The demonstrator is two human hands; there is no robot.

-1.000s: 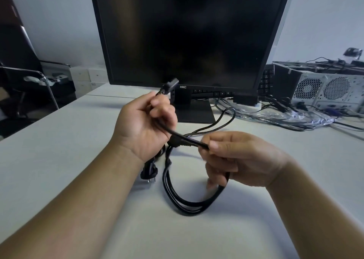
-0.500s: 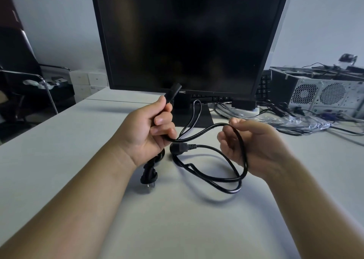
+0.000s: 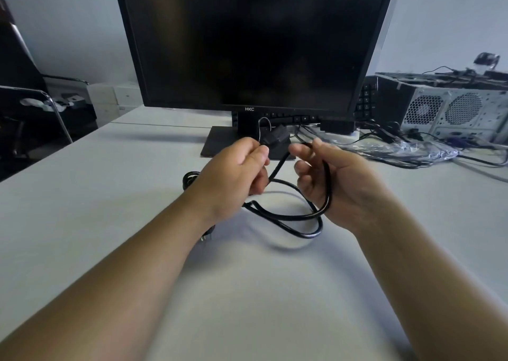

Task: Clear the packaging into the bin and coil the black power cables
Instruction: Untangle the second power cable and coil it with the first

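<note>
Gripped in the curled left hand [image 3: 233,176]: black cable [image 3: 288,217], just below its plug [image 3: 275,138]. Looped through the half-curled fingers of the right hand [image 3: 341,187], drooping toward the white desk [image 3: 110,195] before a dark monitor [image 3: 247,44].

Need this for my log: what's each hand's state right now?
Left hand: holding the black cable near one end.
Right hand: holding a loop of that cable.

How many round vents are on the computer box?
2. Both sit side by side on the computer box at the right: left vent, right vent. Others may be hidden.
</note>
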